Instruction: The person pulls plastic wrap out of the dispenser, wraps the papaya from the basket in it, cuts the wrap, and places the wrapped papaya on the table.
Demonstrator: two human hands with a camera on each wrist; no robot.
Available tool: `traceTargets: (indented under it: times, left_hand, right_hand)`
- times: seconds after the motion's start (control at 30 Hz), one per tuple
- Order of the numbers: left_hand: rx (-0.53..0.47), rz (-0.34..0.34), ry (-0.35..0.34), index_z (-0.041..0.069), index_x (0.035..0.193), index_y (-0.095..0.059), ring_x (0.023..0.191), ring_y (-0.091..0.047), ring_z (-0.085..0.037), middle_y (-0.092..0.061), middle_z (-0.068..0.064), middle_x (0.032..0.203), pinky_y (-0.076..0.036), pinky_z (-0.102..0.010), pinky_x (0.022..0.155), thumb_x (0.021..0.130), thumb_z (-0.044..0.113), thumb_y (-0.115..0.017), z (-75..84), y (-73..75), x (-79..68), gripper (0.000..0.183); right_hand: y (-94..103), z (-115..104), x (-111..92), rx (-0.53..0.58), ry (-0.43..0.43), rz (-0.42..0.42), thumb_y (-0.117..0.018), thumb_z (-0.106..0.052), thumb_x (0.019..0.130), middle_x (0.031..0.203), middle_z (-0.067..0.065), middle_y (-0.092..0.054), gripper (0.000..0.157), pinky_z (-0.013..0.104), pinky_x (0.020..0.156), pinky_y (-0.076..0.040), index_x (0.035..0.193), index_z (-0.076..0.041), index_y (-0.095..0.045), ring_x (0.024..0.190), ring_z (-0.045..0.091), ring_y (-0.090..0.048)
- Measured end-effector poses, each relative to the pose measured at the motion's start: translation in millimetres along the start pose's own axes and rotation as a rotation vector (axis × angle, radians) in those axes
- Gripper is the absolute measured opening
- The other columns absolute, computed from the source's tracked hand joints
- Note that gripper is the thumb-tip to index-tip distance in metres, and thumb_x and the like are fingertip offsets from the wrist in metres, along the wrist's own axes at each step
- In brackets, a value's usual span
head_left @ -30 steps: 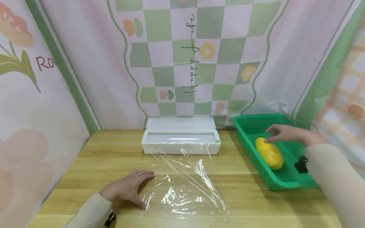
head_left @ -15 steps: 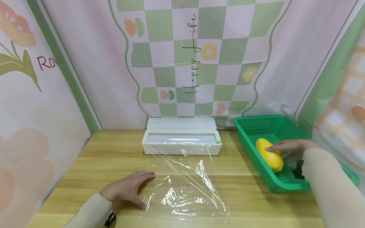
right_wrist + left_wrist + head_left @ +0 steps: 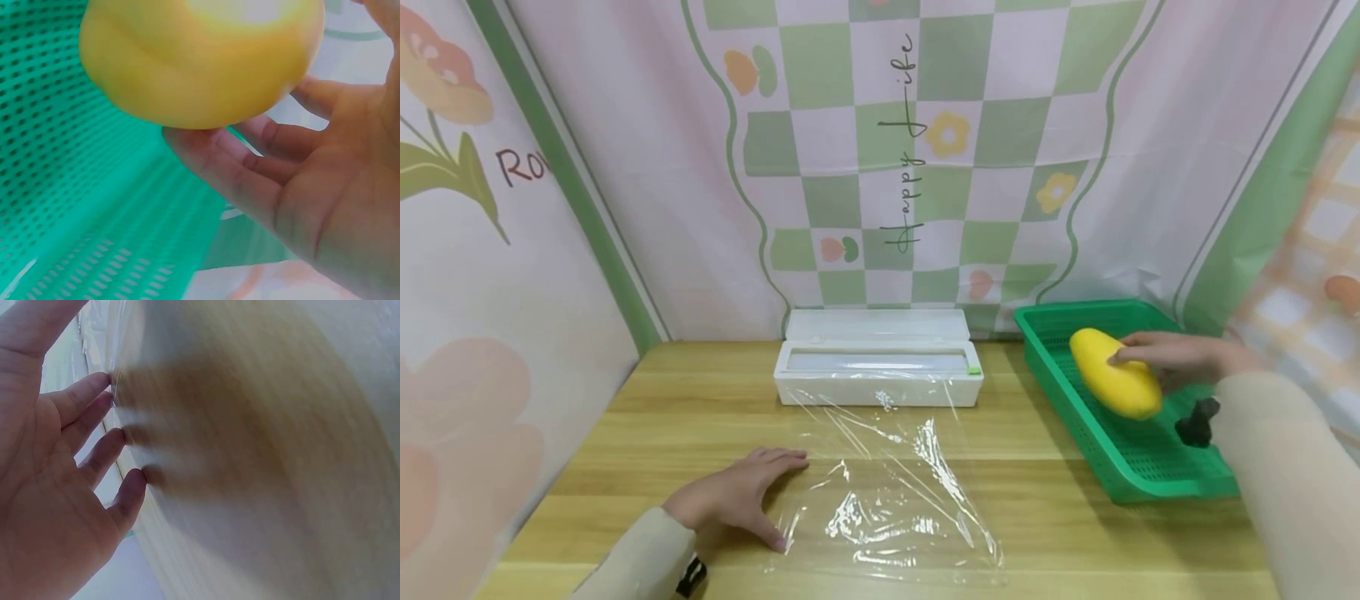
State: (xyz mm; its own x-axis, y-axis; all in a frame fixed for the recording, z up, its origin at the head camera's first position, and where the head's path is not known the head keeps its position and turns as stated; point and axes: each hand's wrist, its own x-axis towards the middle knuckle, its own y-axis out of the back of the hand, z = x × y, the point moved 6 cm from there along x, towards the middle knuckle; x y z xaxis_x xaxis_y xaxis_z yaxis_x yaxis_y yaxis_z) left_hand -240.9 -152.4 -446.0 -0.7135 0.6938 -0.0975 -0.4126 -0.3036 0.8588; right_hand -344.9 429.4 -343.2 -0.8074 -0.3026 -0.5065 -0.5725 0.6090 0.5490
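Observation:
A long, smooth yellow mango (image 3: 1115, 373) is held in my right hand (image 3: 1180, 358), lifted above the floor of the green basket (image 3: 1067, 425). In the right wrist view the fingers curl under the mango (image 3: 200, 62) from the side. A sheet of clear cling film (image 3: 895, 500) lies wrinkled on the table, running out from a white dispenser box (image 3: 876, 390) with its lid raised. My left hand (image 3: 737, 496) rests at the film's left edge, thumb and fingers spread. In the left wrist view, the fingertips (image 3: 134, 478) of that hand touch the wooden surface.
The green basket stands at the right of the wooden table (image 3: 677, 408), its perforated walls around the right hand's work. A patterned curtain (image 3: 887, 167) hangs right behind the dispenser, and others close in both sides. A green tab (image 3: 973, 371) sits at the box's right end.
My right hand reached down into the basket, took hold of the mango and raised it off the basket floor. The left hand and the film have stayed in place.

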Motion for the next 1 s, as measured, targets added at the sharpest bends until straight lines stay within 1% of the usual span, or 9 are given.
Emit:
traceTargets:
  times: [0.07, 0.17, 0.23, 0.4, 0.47, 0.53, 0.7, 0.9, 1.0]
  left_hand:
    - [0.003, 0.002, -0.002, 0.006, 0.151, -0.041, 0.14, -0.033, -0.038, -0.036, -0.012, 0.157, -0.031, -0.064, 0.109, 0.062, 0.057, -0.089, -0.5, -0.2, -0.2, 0.113]
    - [0.005, 0.003, -0.004, 0.006, 0.151, -0.04, 0.139, -0.033, -0.038, -0.036, -0.012, 0.157, -0.032, -0.063, 0.109, 0.063, 0.058, -0.088, -0.8, 0.0, -0.4, 0.113]
    - [0.002, 0.001, -0.002, 0.006, 0.151, -0.04, 0.139, -0.033, -0.038, -0.036, -0.012, 0.157, -0.032, -0.064, 0.109, 0.063, 0.058, -0.088, -0.9, 0.4, -0.4, 0.113]
    - [0.002, -0.002, -0.001, 0.006, 0.151, -0.04, 0.139, -0.033, -0.038, -0.036, -0.012, 0.157, -0.032, -0.064, 0.109, 0.063, 0.058, -0.088, -0.7, -0.1, -0.3, 0.113]
    - [0.003, -0.001, -0.001, 0.005, 0.151, -0.04, 0.139, -0.033, -0.038, -0.036, -0.012, 0.157, -0.031, -0.064, 0.109, 0.063, 0.058, -0.088, -0.8, -0.5, -0.3, 0.113]
    - [0.0, -0.001, 0.002, 0.006, 0.151, -0.04, 0.14, -0.032, -0.039, -0.036, -0.012, 0.157, -0.031, -0.065, 0.109, 0.063, 0.057, -0.088, -1.0, -0.8, -0.1, 0.113]
    - [-0.013, -0.006, 0.006, 0.006, 0.151, -0.04, 0.141, -0.03, -0.041, -0.035, -0.013, 0.158, -0.029, -0.066, 0.109, 0.063, 0.057, -0.088, -1.5, -1.8, 0.6, 0.113]
    - [-0.018, -0.007, 0.005, 0.006, 0.151, -0.039, 0.141, -0.03, -0.041, -0.034, -0.013, 0.158, -0.029, -0.066, 0.109, 0.063, 0.057, -0.088, -2.3, -2.2, 0.4, 0.113]
    - [-0.007, -0.002, -0.002, 0.005, 0.151, -0.04, 0.14, -0.03, -0.041, -0.035, -0.013, 0.157, -0.029, -0.066, 0.109, 0.063, 0.058, -0.088, -2.4, -2.5, 0.4, 0.114]
  right_hand:
    - [4.1, -12.5, -3.5, -0.018, 0.022, 0.024, -0.051, -0.035, 0.104, 0.134, 0.035, -0.041, 0.086, 0.047, 0.089, -0.055, 0.15, 0.015, 0.0, 0.105, 0.03, -0.061]
    - [7.2, -32.9, -7.9, -0.081, 0.043, 0.068, -0.054, -0.036, 0.103, 0.119, 0.021, -0.056, 0.082, 0.043, 0.084, -0.056, 0.152, 0.01, -0.007, 0.097, 0.028, -0.063]
    - [6.4, -51.3, -10.7, -0.165, 0.073, 0.105, -0.055, -0.039, 0.102, 0.115, 0.018, -0.059, 0.081, 0.041, 0.082, -0.056, 0.152, 0.008, -0.013, 0.096, 0.027, -0.063]
    - [-11.0, -99.1, -12.1, -0.355, 0.154, 0.181, -0.062, -0.046, 0.098, 0.121, 0.019, -0.057, 0.079, 0.044, 0.081, -0.054, 0.151, 0.001, -0.027, 0.101, 0.027, -0.059]
    - [-22.5, -114.5, -9.8, -0.393, 0.18, 0.188, -0.065, -0.047, 0.095, 0.123, 0.02, -0.056, 0.079, 0.046, 0.08, -0.053, 0.151, -0.002, -0.03, 0.102, 0.028, -0.058]
    - [-36.8, -127.8, -5.2, -0.409, 0.215, 0.17, -0.067, -0.046, 0.094, 0.124, 0.02, -0.055, 0.079, 0.045, 0.079, -0.052, 0.151, -0.004, -0.032, 0.1, 0.028, -0.058]
    - [-80.2, -155.4, 9.9, -0.399, 0.306, 0.098, -0.073, -0.043, 0.09, 0.126, 0.017, -0.055, 0.076, 0.043, 0.081, -0.054, 0.149, -0.01, -0.039, 0.101, 0.027, -0.059]
    - [-139.8, -177.2, 29.2, -0.374, 0.439, 0.006, -0.076, -0.04, 0.088, 0.131, 0.015, -0.055, 0.069, 0.046, 0.088, -0.054, 0.144, -0.015, -0.045, 0.111, 0.029, -0.058]
    - [-167.0, -183.7, 36.3, -0.356, 0.492, -0.029, -0.078, -0.038, 0.086, 0.129, 0.012, -0.058, 0.067, 0.046, 0.09, -0.053, 0.141, -0.016, -0.047, 0.112, 0.028, -0.058]
